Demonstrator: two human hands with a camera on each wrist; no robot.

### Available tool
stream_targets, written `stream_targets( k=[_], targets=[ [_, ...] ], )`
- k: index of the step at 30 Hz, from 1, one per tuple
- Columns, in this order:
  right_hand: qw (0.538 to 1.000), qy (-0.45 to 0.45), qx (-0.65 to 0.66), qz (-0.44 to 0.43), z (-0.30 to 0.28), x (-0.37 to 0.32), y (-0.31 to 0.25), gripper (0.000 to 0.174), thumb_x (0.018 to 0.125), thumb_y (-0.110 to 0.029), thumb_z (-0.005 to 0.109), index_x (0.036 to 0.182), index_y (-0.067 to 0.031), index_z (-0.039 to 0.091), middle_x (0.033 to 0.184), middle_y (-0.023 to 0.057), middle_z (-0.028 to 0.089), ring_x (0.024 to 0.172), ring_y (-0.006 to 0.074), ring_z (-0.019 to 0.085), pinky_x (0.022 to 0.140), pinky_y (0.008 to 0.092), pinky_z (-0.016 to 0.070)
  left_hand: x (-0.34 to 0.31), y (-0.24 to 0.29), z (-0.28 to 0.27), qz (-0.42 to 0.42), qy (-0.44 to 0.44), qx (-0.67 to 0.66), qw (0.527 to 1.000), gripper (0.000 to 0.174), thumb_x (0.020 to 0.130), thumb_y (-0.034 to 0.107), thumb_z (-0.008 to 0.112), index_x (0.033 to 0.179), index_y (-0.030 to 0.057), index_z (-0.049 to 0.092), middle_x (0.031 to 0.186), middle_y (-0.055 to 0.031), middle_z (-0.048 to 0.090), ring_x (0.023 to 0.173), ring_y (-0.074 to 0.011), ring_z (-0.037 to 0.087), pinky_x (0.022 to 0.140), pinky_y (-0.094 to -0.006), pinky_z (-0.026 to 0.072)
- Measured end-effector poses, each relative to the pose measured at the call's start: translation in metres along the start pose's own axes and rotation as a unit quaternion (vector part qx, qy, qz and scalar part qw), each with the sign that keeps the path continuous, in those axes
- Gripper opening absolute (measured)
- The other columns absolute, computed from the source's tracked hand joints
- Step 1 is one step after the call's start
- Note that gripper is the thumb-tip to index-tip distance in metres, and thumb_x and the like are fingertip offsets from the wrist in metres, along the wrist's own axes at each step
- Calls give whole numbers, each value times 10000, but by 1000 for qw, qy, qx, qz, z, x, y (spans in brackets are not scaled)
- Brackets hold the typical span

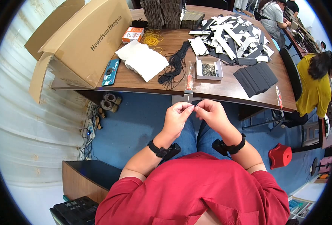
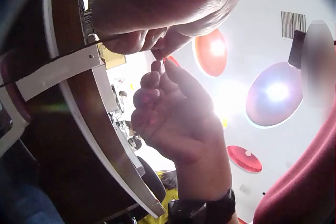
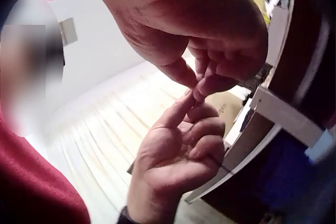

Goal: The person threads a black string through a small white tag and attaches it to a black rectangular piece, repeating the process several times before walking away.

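Left hand fingertip-close to right hand

Bright glare around ceiling lights, dark rounded head view edges.

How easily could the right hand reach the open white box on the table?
Yes, probably: the white box sits near the front edge of the table, with nothing visible blocking the right hand. That hand pinches a small dark piece, though, so it might need freeing first.

left hand, right hand, fingertips pinched together, forearms angled inward
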State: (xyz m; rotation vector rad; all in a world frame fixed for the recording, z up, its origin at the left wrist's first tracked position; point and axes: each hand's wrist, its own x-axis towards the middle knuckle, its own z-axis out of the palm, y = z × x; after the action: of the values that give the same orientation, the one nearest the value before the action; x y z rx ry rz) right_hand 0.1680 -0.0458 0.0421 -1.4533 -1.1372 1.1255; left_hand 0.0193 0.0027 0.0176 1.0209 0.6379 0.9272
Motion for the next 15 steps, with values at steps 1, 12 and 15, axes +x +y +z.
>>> stream_targets(
  k=[1, 12, 15],
  targets=[
    [997, 34, -45, -55, 2, -2, -4, 115, 821, -115, 656, 864, -10, 635, 699, 29, 602, 601, 95, 550, 573, 222, 448, 1, 0, -3, -10, -3, -1, 1000, 104, 867, 93, 638, 929, 10, 641, 724, 31, 573, 563, -5, 411, 473, -163, 301],
    [995, 41, 48, -80, 0, 1, 12, 132, 823, -52, 630, 951, -19, 620, 817, 10, 615, 652, 101, 566, 571, 220, 443, 1, 2, -2, -10, -20, 43, 999, 72, 868, 74, 633, 899, 10, 646, 760, 21, 594, 603, -7, 455, 509, -162, 349],
    [982, -33, 188, 5, 0, 1, 11, 243, 856, -48, 568, 1098, -29, 566, 931, 21, 620, 682, 106, 591, 564, 216, 443, 5, 8, -6, -74, -30, -44, 996, 71, 884, 74, 606, 912, 12, 625, 724, 22, 571, 532, -8, 409, 458, -170, 318]
  ],
)
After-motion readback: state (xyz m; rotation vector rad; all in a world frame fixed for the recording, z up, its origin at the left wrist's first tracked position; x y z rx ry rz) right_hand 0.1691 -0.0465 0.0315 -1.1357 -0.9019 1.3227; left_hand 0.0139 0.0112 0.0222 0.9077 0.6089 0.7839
